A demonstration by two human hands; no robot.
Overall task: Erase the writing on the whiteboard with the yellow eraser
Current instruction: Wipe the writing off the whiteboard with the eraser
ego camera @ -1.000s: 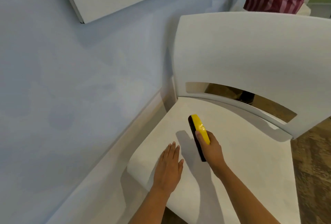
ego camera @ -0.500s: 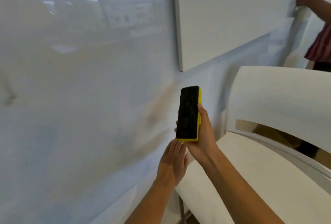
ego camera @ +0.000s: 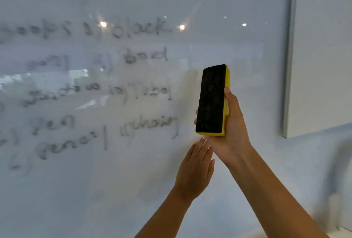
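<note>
The whiteboard [ego camera: 238, 51] fills most of the view and carries several lines of dark handwriting [ego camera: 133, 57] on its left and middle. My right hand [ego camera: 233, 133] grips the yellow eraser [ego camera: 211, 100] upright, its black felt face turned toward me, just right of the writing. I cannot tell whether the eraser touches the board. My left hand [ego camera: 194, 171] is just below the eraser, fingers together and pointing up, holding nothing.
A second white panel [ego camera: 323, 47] hangs to the right of the whiteboard's grey edge. A blurred pale chair back [ego camera: 341, 171] shows at the lower right. Ceiling lights reflect in the board.
My right hand lifted the eraser from the chair seat up in front of the whiteboard. My view swung up and left, and the writing came into sight. My left hand rose too.
</note>
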